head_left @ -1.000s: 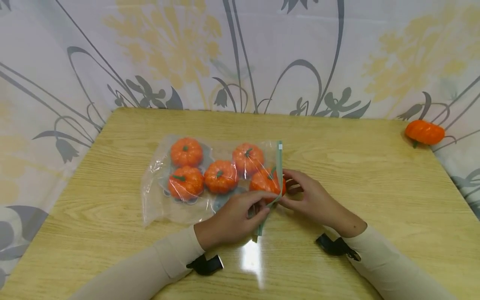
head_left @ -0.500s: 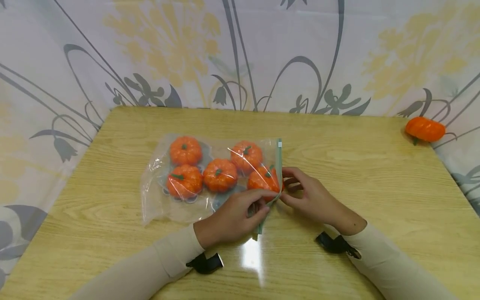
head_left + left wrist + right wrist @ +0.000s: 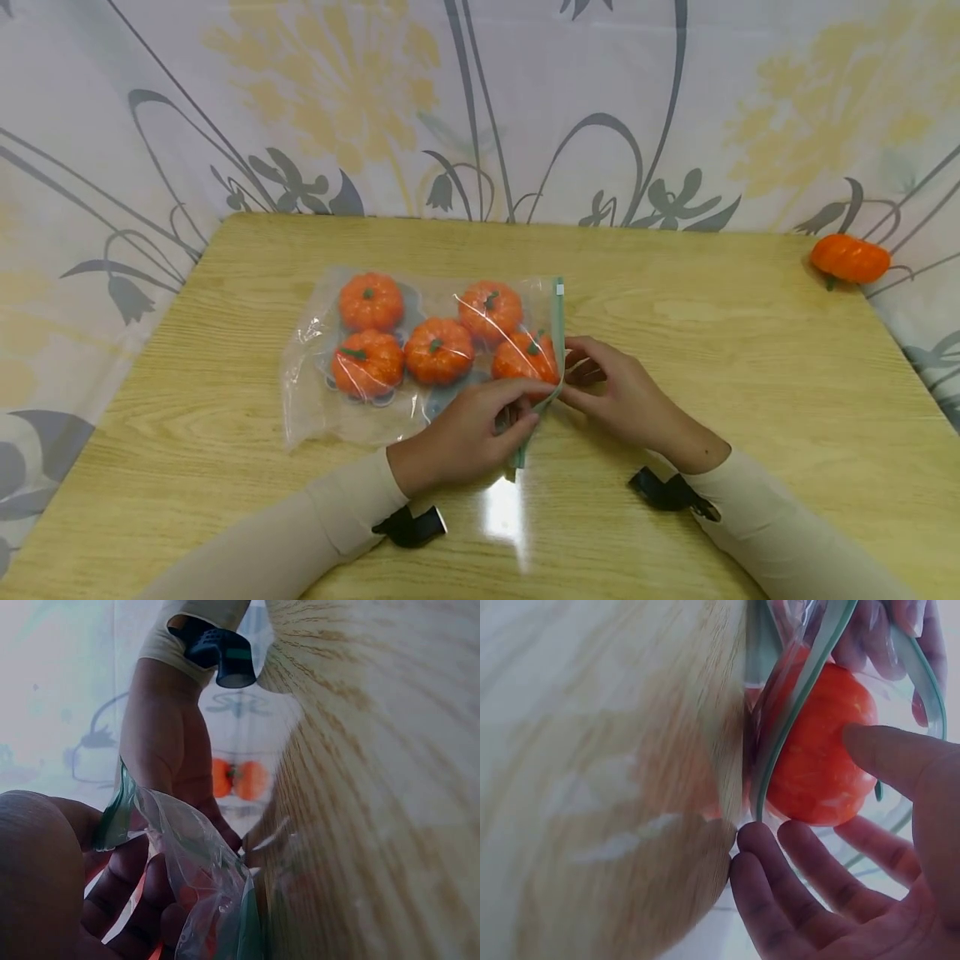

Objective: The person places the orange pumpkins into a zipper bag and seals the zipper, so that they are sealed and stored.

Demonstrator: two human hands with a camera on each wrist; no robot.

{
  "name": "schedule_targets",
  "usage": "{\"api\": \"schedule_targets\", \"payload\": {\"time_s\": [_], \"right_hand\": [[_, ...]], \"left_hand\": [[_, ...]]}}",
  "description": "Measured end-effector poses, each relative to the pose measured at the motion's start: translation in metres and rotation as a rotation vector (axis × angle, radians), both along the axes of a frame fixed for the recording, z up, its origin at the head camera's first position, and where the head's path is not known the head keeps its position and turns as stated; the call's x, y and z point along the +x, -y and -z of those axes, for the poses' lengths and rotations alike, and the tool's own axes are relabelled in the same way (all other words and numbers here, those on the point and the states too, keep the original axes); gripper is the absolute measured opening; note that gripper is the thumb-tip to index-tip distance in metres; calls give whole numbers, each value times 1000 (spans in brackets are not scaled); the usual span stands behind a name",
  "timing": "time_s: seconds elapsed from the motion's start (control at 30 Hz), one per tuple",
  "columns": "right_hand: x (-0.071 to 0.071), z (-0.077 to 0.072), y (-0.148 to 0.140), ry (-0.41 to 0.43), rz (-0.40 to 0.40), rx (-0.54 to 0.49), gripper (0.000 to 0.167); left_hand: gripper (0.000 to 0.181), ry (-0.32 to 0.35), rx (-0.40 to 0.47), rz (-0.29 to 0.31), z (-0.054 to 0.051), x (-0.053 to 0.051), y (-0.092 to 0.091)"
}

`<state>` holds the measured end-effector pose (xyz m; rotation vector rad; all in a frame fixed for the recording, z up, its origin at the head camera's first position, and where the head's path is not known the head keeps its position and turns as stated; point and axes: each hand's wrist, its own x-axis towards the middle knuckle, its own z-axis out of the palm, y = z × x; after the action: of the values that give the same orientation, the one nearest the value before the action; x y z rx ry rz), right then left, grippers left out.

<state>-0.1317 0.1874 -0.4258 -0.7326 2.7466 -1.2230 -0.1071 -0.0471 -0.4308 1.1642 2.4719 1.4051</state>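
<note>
On the table lies a clear zip bag (image 3: 318, 421) with a green zip edge, several small orange pumpkins with green stems inside. The nearest pumpkin (image 3: 522, 357) sits at the bag's mouth, beside the green edge. My left hand (image 3: 468, 433) pinches the bag's edge near its front corner and lifts it. At the mouth, my right hand (image 3: 626, 404) touches this pumpkin (image 3: 821, 750) with thumb and fingertips, fingers spread and fairly straight in the right wrist view. In the left wrist view the left fingers (image 3: 131, 892) are around the bag film.
Another orange pumpkin (image 3: 851, 258) lies on its side at the far right corner of the wooden table (image 3: 712, 292). A floral curtain (image 3: 525, 100) hangs behind the table and along its sides.
The pumpkin at the mouth has moved slightly left, further into the bag, and the pumpkin behind it shifted a little left too. Both hands stay almost in place.
</note>
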Motion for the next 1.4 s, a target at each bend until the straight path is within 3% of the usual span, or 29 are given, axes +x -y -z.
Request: {"api": "schedule_targets", "payload": {"time_s": [0.23,0.43,0.67,1.1,1.4], "right_hand": [[1,-2,-1,-15,33,35,48],[3,-1,0,28,43,25,44],[2,-1,-1,26,20,-1,36],[0,1,3,148,-81,-73,45],[1,1,-4,148,-67,-50,41]], "left_hand": [[33,1,-8,15,0,0,1],[32,-1,-27,27,0,1,1],[32,1,-32,28,-1,0,1],[35,49,-53,-12,-2,2,6],[34,52,-50,-1,0,1,2]]}}
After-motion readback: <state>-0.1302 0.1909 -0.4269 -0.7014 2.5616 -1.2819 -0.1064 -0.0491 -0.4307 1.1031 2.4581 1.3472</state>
